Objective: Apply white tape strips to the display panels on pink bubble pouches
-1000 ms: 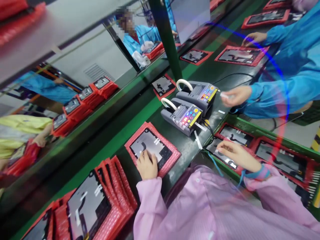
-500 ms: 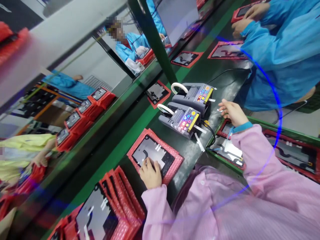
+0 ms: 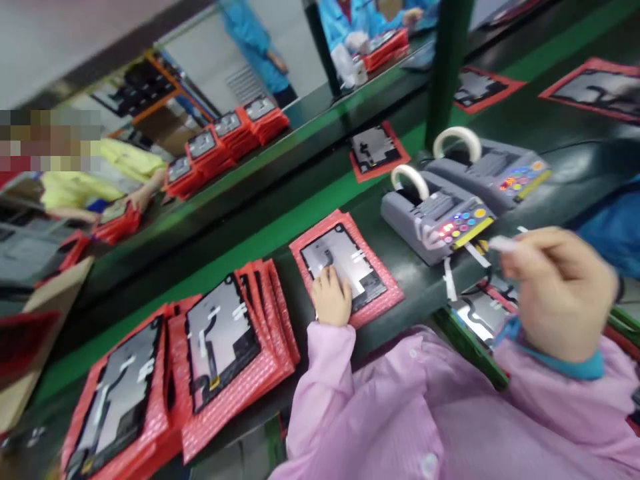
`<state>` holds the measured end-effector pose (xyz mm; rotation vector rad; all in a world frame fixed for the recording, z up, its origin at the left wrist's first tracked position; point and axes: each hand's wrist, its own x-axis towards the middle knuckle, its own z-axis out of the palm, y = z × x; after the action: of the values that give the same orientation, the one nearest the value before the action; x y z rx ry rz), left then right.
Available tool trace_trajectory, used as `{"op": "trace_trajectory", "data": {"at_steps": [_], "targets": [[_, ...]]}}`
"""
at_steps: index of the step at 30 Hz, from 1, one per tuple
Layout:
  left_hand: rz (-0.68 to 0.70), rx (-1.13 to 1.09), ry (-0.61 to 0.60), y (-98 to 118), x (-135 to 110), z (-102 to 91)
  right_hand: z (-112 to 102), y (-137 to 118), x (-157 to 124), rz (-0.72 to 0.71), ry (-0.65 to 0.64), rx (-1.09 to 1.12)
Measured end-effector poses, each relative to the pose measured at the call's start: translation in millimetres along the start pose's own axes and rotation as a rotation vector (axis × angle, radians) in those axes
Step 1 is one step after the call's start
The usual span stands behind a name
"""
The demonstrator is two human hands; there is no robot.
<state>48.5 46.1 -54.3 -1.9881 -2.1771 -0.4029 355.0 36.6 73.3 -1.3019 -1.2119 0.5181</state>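
Note:
In the head view, my left hand (image 3: 333,297) lies with fingers spread on a grey, black-edged electronic panel (image 3: 345,257), its fingertips by a short black ribbon cable. Under the panel is a red bubble-wrap sheet (image 3: 383,307). My right hand (image 3: 563,293) is closed, pinching a short strip of white tape (image 3: 504,244) between thumb and forefinger, raised in front of the machines. Two grey tape dispensers, a nearer one (image 3: 417,223) and a farther one (image 3: 493,173), carry white tape rolls and lit buttons. White strips stick out of the nearer one's front.
Stacked panels in red bubble wrap (image 3: 225,340) stand left of my left hand, with another stack (image 3: 123,393) beyond. A green post (image 3: 447,73) rises behind the dispensers. Co-workers in yellow (image 3: 125,160) and blue (image 3: 255,40) are across the line. Panels lie below the bench edge.
My right hand has come closer to the camera with the tape strip. My left hand stays on the panel. The view has turned left, showing more of the stacks.

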Motion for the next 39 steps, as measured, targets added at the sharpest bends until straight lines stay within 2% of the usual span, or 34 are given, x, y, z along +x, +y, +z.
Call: {"op": "trace_trajectory", "data": {"at_steps": [2,4,7,8,10,12,17,27,33,39], "targets": [[-0.024,0.000,-0.052,3,2,-5.8,55,-15,-9,-0.070,-0.359,0.088],[-0.042,-0.020,-0.085,4,6,-10.0,124,-10,-7,-0.106,-0.641,0.107],[-0.068,-0.059,-0.105,4,11,-13.7,219,24,3,-0.179,-0.816,-0.023],[-0.076,-0.066,-0.114,4,13,-14.5,242,36,7,-0.202,-0.843,-0.072],[-0.080,-0.070,-0.140,2,16,-16.0,271,56,12,-0.223,-0.876,-0.159],[-0.062,-0.073,-0.168,0,20,-17.3,282,68,14,-0.237,-0.906,-0.222],[-0.057,-0.100,-0.171,-2,23,-18.5,280,70,14,-0.271,-0.955,-0.283],[-0.036,-0.127,-0.219,-5,29,-18.1,285,71,10,-0.288,-0.931,-0.336],[-0.026,-0.099,-0.230,-5,30,-17.3,285,72,8,-0.366,-0.917,-0.383],[-0.041,-0.122,-0.216,-3,34,-15.5,288,65,0,-0.409,-0.884,-0.523]]}}
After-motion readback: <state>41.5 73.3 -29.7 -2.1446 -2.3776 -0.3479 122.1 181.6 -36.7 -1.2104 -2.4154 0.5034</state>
